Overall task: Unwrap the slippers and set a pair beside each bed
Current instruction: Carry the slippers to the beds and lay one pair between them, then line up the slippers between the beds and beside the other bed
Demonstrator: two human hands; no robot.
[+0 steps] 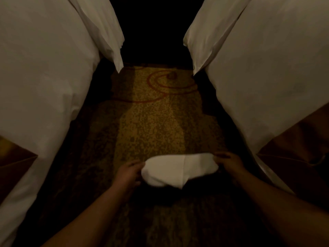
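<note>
Fingers (133,164) of my left hand (128,173) and right hand (229,162) clamp the slippers (178,169) at each end, low over carpet (151,122) between the beds (44,86); I'd hold one end firm and unwrap slowly.

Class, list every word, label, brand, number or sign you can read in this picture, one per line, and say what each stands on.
None can be read.
The white slippers, held between the left hand and the right hand, show no print in this dim light.
The carpet has only red swirls.
The bed linen is plain.
</note>
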